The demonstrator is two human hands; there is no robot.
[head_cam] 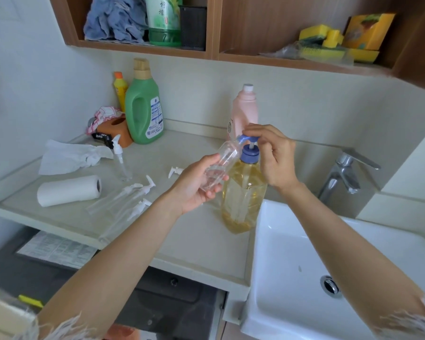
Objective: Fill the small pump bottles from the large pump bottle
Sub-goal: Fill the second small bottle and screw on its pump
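Amber liquid half-fills the large clear pump bottle with blue pump head (243,192), standing on the pale worktop (194,241) just left of the white sink (304,253). Right hand (275,155) fingers curl onto the pump head. Left hand (196,185) grips a small clear bottle (221,165), tilted, mouth at the spout. More small clear pump bottles (123,200) lie farther left of the sink.

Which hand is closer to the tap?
The right hand: it sits on the large pump bottle's blue pump, just left of the tap. The left hand, holding a small clear bottle, is farther left.
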